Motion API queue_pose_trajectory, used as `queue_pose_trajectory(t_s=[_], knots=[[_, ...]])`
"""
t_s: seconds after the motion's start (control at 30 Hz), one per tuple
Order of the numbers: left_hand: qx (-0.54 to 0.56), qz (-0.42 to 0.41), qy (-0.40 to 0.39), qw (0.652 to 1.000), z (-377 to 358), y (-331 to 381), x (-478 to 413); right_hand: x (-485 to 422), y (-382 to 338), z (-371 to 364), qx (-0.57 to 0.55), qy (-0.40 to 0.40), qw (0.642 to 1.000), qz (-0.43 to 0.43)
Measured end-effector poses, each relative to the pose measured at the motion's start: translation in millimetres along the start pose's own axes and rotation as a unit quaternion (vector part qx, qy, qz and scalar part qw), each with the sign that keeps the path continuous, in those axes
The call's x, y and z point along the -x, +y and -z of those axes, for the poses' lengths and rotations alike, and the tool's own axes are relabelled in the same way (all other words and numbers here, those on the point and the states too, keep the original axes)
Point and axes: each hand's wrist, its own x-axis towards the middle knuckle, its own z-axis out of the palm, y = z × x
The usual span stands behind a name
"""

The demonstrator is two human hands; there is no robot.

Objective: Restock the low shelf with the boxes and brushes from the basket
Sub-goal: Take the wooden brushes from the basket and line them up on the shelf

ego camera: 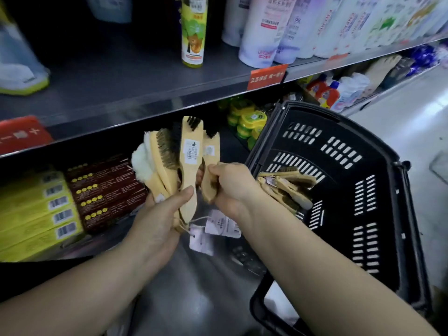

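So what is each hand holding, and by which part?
The left hand grips a bunch of brushes by their handles; the right hand grips a single brush by its handle.

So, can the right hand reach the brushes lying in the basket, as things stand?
Probably yes for reach: the basket brushes lie uncovered beside the right hand, and the basket is open on top. But that hand grips a brush, so taking more looks awkward.

Above the grip runs a grey metal shelf board (pixel 121 76), dim at the back, with a red price tag (pixel 266 77) on its front edge. Up and right of the grip, white bottles (pixel 266 27) crowd it. Below the grip lies the low shelf (pixel 201 299), bare steel. Far right of the grip, the pale floor (pixel 400 122) is brightly lit.
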Motion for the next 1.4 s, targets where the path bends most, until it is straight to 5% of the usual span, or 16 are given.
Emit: queue_pose_trajectory(t_s=[0.3,0.53,0.77,1.07,1.17,1.4], knots=[[0.005,0.014,0.114,0.993,21.2,-0.8,-30.0,-36.4,39.3,-11.3,0.041,0.061,0.997,-0.028],[-0.042,0.006,0.151,0.988,22.1,-7.6,-60.4,-39.6,45.1,4.1,0.079,0.033,0.996,-0.009],[-0.078,0.012,0.184,0.980,26.9,-8.0,-88.9,-87.5,51.4,5.2,0.154,0.176,0.972,0.006],[-0.103,0.026,0.258,0.960,41.4,-1.0,-127.4,-205.0,62.1,20.2,-0.025,0.366,0.924,0.112],[-0.084,0.053,0.231,0.968,41.4,0.5,-141.1,-234.2,65.5,30.6,0.058,0.361,0.924,0.109],[-0.066,0.066,0.188,0.978,25.8,-4.3,-162.9,-269.8,58.7,52.6,0.188,0.212,0.958,0.040]])
